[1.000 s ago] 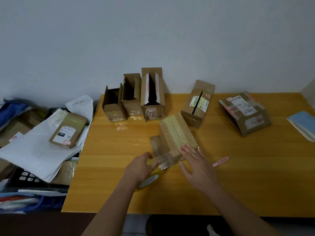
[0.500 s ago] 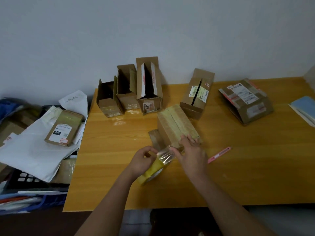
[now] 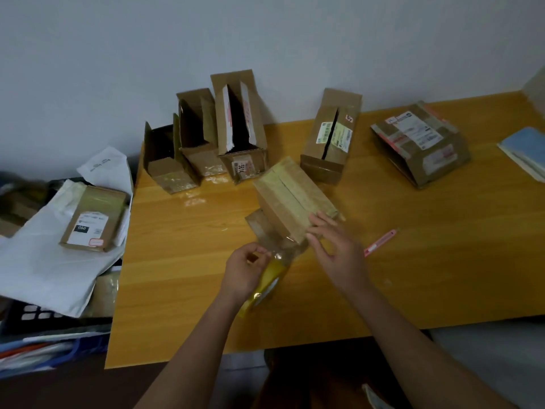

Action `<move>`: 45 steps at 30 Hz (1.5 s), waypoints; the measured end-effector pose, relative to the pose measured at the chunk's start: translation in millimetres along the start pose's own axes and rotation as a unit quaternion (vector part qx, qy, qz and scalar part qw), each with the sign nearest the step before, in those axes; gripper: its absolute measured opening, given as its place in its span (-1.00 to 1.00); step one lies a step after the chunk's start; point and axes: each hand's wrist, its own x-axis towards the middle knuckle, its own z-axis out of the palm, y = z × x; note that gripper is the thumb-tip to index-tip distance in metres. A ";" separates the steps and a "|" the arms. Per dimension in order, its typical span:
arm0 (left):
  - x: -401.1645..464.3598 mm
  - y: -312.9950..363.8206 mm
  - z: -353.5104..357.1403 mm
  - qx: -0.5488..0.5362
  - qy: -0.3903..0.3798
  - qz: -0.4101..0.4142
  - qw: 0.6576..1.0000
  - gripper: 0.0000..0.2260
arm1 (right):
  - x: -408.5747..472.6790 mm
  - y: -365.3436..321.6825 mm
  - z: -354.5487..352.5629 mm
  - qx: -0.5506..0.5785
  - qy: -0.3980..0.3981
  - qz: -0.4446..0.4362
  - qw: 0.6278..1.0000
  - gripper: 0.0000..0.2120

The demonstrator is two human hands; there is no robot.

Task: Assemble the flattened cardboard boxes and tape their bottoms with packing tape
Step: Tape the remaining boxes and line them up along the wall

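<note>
A wooden desk [image 3: 413, 276] with an orange-yellow grained top stands with its far edge against a plain, pale grey-white wall [image 3: 265, 33]. Lighting is dim and even. Grey floor [image 3: 486, 349] shows below the near edge of the desk, at right.

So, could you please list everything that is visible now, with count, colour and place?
table: 1, yellow wood, centre
open boxes: 4, brown, back of table near wall
taped box: 1, brown, table centre, under right hand
flattened box: 1, brown with labels, right back
tape roll: 1, yellowish, in left hand
cutter: 1, pink, right of hands
book: 1, blue, right edge
parcel: 1, brown, on white bags left
left hand: 1, holds tape roll
right hand: 1, open, on taped box
</note>
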 end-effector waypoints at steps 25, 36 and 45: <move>1.0 -10.3 0.1 -0.028 -0.003 -0.006 1.000 -0.87 | -12.1 96.5 -53.3 -0.431 -0.124 0.049 0.893 -0.77; 5.1 -4.6 0.1 0.007 -0.027 -0.014 1.000 -0.83 | -0.3 -47.5 -56.0 0.148 0.168 0.019 0.975 -0.85; 12.7 -12.6 2.4 0.005 -0.037 -0.029 0.999 -0.84 | -3.1 -45.1 2.3 0.217 0.012 0.054 0.975 -0.88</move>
